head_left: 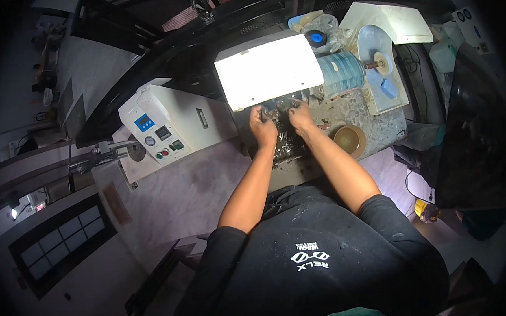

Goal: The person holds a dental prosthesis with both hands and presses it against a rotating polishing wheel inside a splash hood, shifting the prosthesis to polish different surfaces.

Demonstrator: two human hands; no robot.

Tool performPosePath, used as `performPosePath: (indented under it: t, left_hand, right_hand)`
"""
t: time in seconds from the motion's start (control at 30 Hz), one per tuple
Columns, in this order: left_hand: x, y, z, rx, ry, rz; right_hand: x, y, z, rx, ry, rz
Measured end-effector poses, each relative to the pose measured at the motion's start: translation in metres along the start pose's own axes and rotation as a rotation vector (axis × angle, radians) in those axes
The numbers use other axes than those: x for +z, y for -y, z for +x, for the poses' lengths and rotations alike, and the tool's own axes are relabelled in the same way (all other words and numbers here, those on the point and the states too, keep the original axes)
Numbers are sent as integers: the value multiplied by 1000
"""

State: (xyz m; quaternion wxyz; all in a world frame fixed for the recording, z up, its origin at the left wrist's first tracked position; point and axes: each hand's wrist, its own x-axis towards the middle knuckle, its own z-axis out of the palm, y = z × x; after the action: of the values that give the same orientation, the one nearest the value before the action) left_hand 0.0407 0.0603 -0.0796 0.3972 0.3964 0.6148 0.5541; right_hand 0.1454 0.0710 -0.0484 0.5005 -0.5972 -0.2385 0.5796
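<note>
My left hand (262, 126) and my right hand (300, 115) are close together at the front edge of a bright white machine cover (268, 67). Both have curled fingers with dark, wet smears on them. Whatever they grip is mostly hidden by the cover's edge and the fingers, and I cannot make it out. Between and below the hands lies a shiny black wet surface (288, 144). A brown round bowl (361, 142) with cloudy liquid stands on the grimy worktop (387, 128), to the right of my right forearm.
Right of the cover lies a large clear blue water bottle (341, 72). Beyond it are a pale wheel on a spindle (383, 64) and a blue block (388, 88). A white control box (161, 126) with displays and buttons stands at left. Another white cover (392, 22) is at far right.
</note>
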Motion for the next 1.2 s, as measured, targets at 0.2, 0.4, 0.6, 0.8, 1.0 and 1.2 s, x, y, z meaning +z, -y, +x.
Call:
performPosePath:
  t: [0.2, 0.4, 0.6, 0.8, 1.0, 1.2]
  left_hand:
    - [0, 10, -3, 88, 20, 81]
    - [1, -1, 17, -243, 1, -55]
    - [-11, 4, 36, -511, -114, -28]
    - [-3, -13, 33, -561, -109, 2]
    - [-5, -23, 27, -530, -66, 44]
    - [-32, -35, 15, 1, 218, 635]
  right_hand:
    - [-3, -6, 4, -27, 28, 69]
    - [-10, -7, 12, 57, -51, -62]
    - [12, 14, 0, 267, -202, -228]
    - [-5, -21, 24, 217, -230, -100]
    - [-4, -21, 24, 232, -238, -215]
    - [-23, -23, 3, -56, 133, -650]
